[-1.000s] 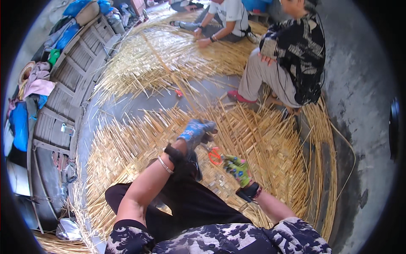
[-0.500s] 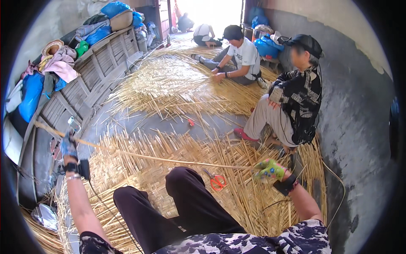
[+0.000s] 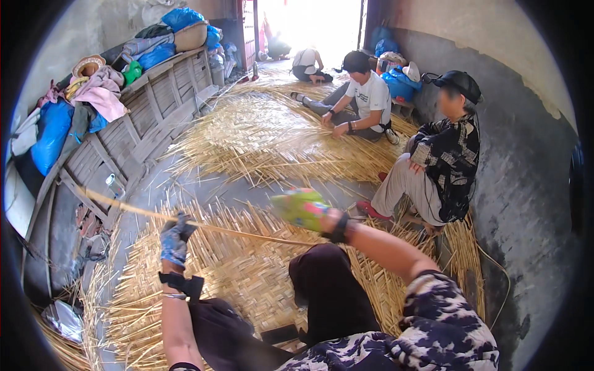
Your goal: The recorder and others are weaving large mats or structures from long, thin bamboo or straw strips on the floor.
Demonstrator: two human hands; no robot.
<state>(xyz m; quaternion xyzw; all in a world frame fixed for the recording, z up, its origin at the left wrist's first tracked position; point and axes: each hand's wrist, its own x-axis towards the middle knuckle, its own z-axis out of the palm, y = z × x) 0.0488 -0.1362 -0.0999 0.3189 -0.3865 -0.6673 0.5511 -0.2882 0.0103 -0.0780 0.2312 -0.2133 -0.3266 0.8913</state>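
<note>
Clasping a reed strip point(image 3: 247, 233) in the left hand point(image 3: 176, 238), toward the left edge of the woven mat point(image 3: 241, 278); cannot tell grip of blurred right hand point(image 3: 302, 210).

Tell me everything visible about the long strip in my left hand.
The strip is long, narrow and pale tan, and looks like split reed. It runs nearly straight across the picture, slanting down to the right, partly over the woven mat. The gloved left hand holds it; the blurred right hand is just above it in view, contact unclear. Any length behind the dark knee is hidden.
</note>
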